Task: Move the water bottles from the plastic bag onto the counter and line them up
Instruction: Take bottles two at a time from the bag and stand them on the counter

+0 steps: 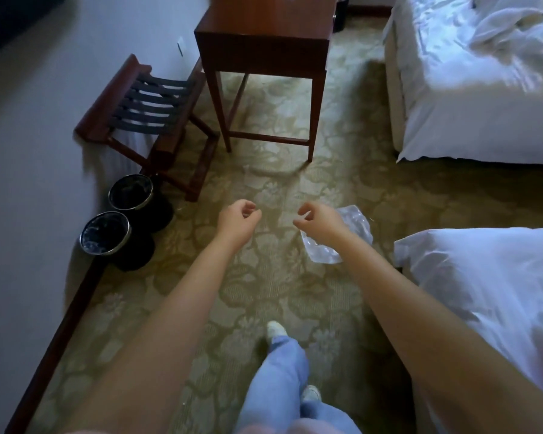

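Observation:
A clear plastic bag [351, 233] lies crumpled on the patterned carpet, just right of the middle of the head view. What it holds cannot be made out. My right hand [317, 219] hovers over the bag's left edge, fingers loosely curled and apart, holding nothing. My left hand [239, 219] hangs level with it a little to the left, fingers also loosely curled and empty. Both forearms stretch forward from the bottom of the view. No bottle shows clearly anywhere.
A dark wooden side table [264, 36] stands ahead, a folding luggage rack [148, 104] to its left by the wall. Two black waste bins [130, 192] [105, 233] sit at the baseboard. White beds [470, 79] [489, 292] flank the right. My legs and shoes [276, 328] are below.

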`<action>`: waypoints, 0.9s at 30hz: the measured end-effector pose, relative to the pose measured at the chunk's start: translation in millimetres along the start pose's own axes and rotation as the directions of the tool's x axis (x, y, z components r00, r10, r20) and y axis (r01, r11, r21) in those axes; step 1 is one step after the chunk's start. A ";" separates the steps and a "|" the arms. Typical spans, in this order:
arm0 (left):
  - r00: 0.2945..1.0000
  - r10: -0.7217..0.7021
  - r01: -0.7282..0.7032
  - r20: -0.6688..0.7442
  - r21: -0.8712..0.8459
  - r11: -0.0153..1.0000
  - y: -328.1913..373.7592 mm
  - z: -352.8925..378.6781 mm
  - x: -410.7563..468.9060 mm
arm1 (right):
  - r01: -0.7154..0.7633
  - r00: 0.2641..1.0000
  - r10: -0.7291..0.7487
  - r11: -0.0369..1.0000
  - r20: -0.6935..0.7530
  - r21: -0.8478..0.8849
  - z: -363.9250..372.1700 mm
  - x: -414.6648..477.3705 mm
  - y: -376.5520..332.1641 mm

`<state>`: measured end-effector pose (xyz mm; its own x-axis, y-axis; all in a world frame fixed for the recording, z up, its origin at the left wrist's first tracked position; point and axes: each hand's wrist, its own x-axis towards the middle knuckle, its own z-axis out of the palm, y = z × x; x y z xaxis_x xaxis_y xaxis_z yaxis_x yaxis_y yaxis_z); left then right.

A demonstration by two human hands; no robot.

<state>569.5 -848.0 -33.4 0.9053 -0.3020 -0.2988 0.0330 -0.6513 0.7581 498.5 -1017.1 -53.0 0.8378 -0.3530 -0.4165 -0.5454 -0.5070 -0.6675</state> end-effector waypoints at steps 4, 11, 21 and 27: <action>0.999 -0.024 0.024 0.033 -0.005 1.000 7.4 32.3 82.5 | -0.013 1.000 0.014 0.998 0.013 -0.066 -18.0 80.3 15.5; 0.991 -0.082 0.074 0.103 0.082 0.994 12.8 116.8 214.8 | -0.035 0.998 0.044 0.986 0.052 -0.162 -42.1 219.0 70.8; 0.960 -0.081 0.044 0.267 0.143 0.989 -71.3 323.2 350.5 | -0.055 0.993 0.075 0.976 0.087 -0.213 -6.1 394.2 255.4; 0.942 -0.083 0.022 0.326 0.187 0.982 -154.2 430.6 417.0 | -0.017 0.985 0.065 0.959 0.160 -0.284 56.9 482.4 369.5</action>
<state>759.5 -1173.2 -524.4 0.7115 -0.4573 -0.5335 -0.0270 -0.7764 0.6296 702.5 -1330.0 -535.7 0.7937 -0.2545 -0.5524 -0.5440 -0.7032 -0.4577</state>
